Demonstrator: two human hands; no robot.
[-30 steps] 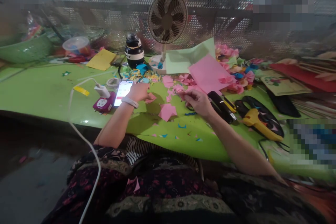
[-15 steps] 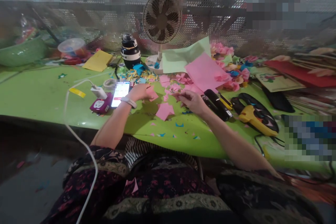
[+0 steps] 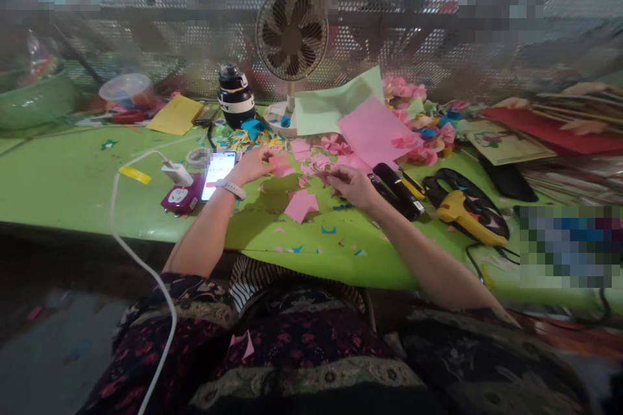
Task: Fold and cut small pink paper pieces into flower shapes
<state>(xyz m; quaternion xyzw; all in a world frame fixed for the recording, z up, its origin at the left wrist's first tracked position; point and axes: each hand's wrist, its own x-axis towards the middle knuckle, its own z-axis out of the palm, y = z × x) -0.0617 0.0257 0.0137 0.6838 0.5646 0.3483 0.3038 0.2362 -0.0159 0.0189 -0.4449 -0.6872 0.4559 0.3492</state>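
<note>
My left hand (image 3: 252, 165), with a white band on its wrist, rests on the green table (image 3: 73, 175) and pinches a small pink paper piece (image 3: 281, 166). My right hand (image 3: 351, 183) lies a little to the right, fingers curled around a small folded pink bit I can barely make out. Between and below the hands lies a loose pink paper square (image 3: 300, 205). More pink scraps and folded pink flowers (image 3: 335, 142) sit just beyond the hands. A lit phone (image 3: 219, 174) lies left of my left wrist.
A small desk fan (image 3: 291, 35) and a dark bottle (image 3: 235, 97) stand at the back. Pink and pale green sheets (image 3: 370, 126), a black stapler (image 3: 399, 189) and a yellow glue gun (image 3: 464, 213) lie right. A charger with white cable (image 3: 178, 175) lies left.
The view has drifted slightly, so the table appears shifted left. My left hand has lifted its pink piece a little toward the right hand; the right hand has barely moved.
</note>
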